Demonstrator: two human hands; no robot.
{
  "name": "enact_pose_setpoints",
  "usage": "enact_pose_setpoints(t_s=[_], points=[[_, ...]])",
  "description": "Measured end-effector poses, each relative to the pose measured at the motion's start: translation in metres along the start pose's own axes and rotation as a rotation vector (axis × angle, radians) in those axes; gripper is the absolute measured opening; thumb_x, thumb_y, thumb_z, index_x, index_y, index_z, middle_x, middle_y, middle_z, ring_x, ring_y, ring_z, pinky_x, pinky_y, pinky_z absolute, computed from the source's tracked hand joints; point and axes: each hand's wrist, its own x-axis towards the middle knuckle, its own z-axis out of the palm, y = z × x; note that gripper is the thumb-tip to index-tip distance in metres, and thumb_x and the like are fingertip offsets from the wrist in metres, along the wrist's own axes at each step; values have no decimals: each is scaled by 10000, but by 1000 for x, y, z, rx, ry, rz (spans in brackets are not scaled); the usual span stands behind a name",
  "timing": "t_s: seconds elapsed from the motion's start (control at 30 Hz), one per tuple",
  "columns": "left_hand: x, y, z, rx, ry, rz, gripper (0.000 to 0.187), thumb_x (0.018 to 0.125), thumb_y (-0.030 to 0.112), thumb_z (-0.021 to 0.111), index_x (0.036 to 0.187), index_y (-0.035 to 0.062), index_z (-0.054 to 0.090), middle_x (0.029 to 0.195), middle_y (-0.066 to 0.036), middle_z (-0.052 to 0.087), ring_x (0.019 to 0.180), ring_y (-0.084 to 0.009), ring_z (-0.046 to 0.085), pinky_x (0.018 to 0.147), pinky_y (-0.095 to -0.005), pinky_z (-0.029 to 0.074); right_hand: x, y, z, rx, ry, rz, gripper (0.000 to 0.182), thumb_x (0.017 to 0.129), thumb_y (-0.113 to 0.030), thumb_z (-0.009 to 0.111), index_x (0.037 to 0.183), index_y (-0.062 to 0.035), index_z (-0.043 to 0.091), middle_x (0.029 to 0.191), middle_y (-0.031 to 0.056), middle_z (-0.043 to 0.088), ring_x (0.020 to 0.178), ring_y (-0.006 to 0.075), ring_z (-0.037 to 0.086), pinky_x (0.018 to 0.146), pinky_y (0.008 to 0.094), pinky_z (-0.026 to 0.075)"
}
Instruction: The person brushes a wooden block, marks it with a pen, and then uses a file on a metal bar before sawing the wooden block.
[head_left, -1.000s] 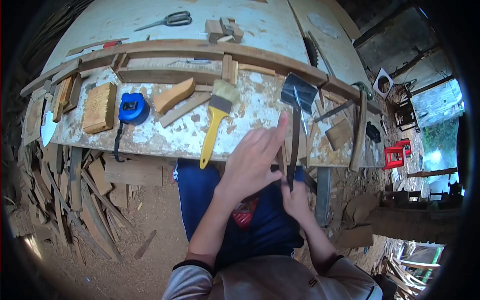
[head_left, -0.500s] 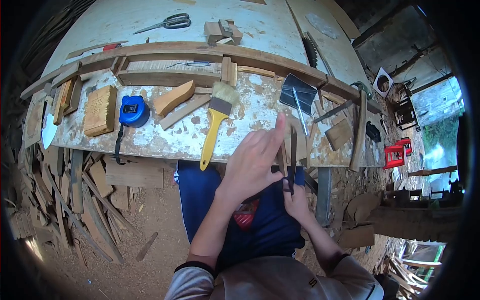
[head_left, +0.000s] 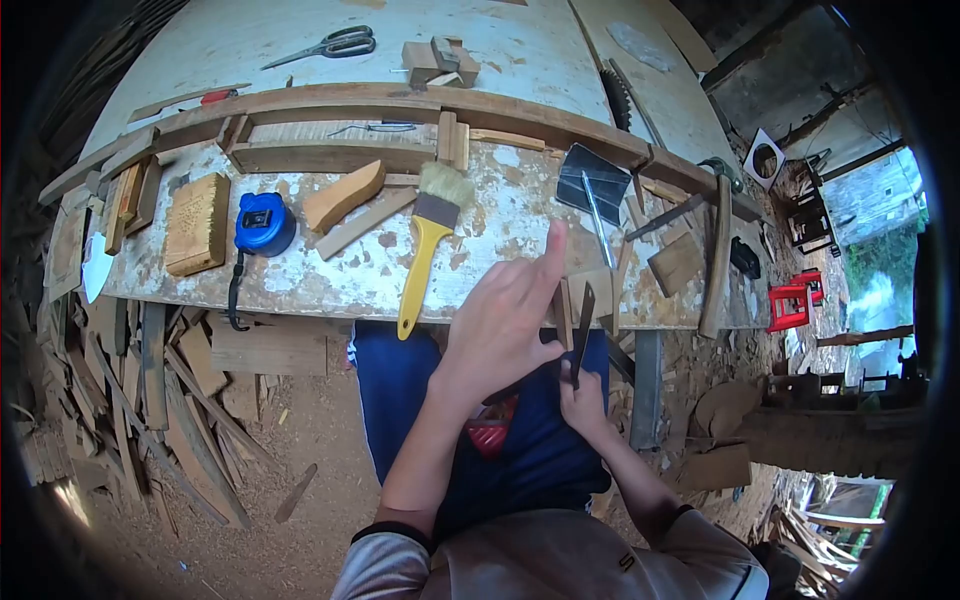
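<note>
My right hand [head_left: 583, 402] is closed around the lower end of a dark, narrow blade [head_left: 582, 335] that points up toward the bench edge. Beside it, my left hand [head_left: 500, 325] has its index finger stretched forward, thumb out to the side and other fingers curled. A thin wooden piece [head_left: 564, 312] shows between that thumb and index finger, next to the blade; the rest of it is hidden by the hand. A pale wood block [head_left: 592, 290] lies just beyond the blade's tip. To the left rests a yellow-handled paintbrush [head_left: 425, 260], bristles away from me.
On the worn bench [head_left: 330, 275] lie a blue tape measure [head_left: 264, 224], wood blocks [head_left: 198, 222], a dark plate [head_left: 592, 185] with a pen-like rod, and a hammer-like tool [head_left: 717, 260]. A long wooden frame [head_left: 330, 100] crosses behind them, with scissors [head_left: 335, 45] beyond. Offcuts [head_left: 170, 400] litter the floor.
The blade in my right hand has drawn back toward me, its tip now lower and nearer the bench edge. My left hand stays almost where it was.
</note>
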Motion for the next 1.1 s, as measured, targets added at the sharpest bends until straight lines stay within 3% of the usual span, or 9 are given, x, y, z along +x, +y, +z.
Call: enact_pose_setpoints(t_s=[0.1,0.13,0.33,0.47,0.6,0.73,0.9,1.0,1.1], points=[[5,-2,-2,18,33,14,1602,541,120,1030,1782,-42,30,1263,-193,735,1142,-413,693,1037,-472,543,13,-55,-16,10,80,32,175,1087,-105,631,962,12,670,782,299,617,801,537,671,626,528,492],[1,1,0,11,28,19,1602,538,120,1030,1782,-42,34,1265,-192,735,1143,-412,693,1039,-470,542,20,-67,-24,17,15,90,142,1069,-88,641,974,11,676,786,302,616,801,540,669,635,531,504],[1,-1,1,1,28,33,1600,538,115,1027,1782,-41,34,1250,-185,734,1133,-403,695,1035,-460,545,4,-5,0,-27,9,1,162,1079,-88,624,966,19,671,795,314,610,763,543,656,627,537,496],[0,1,0,3,-19,-32,1589,541,112,1024,1785,-35,47,1234,-181,732,1105,-412,695,1015,-470,544,28,-61,-20,34,34,61,141,1056,-79,656,947,11,662,792,320,592,784,547,656,620,539,473],[1,0,1,-8,33,38,1573,548,115,1022,1789,-24,65,1222,-212,723,1101,-426,689,997,-470,545,7,6,5,-50,-6,-22,133,1050,-64,651,945,16,654,800,309,610,801,543,661,631,534,481],[-4,1,1,-10,12,13,1570,555,130,1024,1787,-29,65,1224,-207,721,1092,-423,685,1001,-464,544,24,-57,-18,-17,59,23,142,1062,-61,617,946,8,660,788,302,628,789,541,668,659,561,489],[1,-1,1,-10,20,22,1563,564,135,1026,1785,-38,65,1226,-190,720,1074,-419,681,1000,-466,541,22,-30,-17,-4,-17,51,195,1090,-96,618,930,12,649,774,301,610,781,546,647,637,539,471],[1,2,0,29,-27,-38,1572,564,130,1025,1783,-44,48,1224,-192,718,1083,-412,684,996,-467,541,32,-70,-33,30,-35,92,208,1101,-112,605,942,13,652,786,298,615,788,542,654,656,530,483],[0,1,0,28,-6,8,1589,557,127,1024,1778,-53,24,1223,-193,718,1092,-411,689,992,-467,544,17,-13,-8,45,6,-38,217,1101,-121,608,938,18,647,783,296,611,792,543,652,653,530,478]])
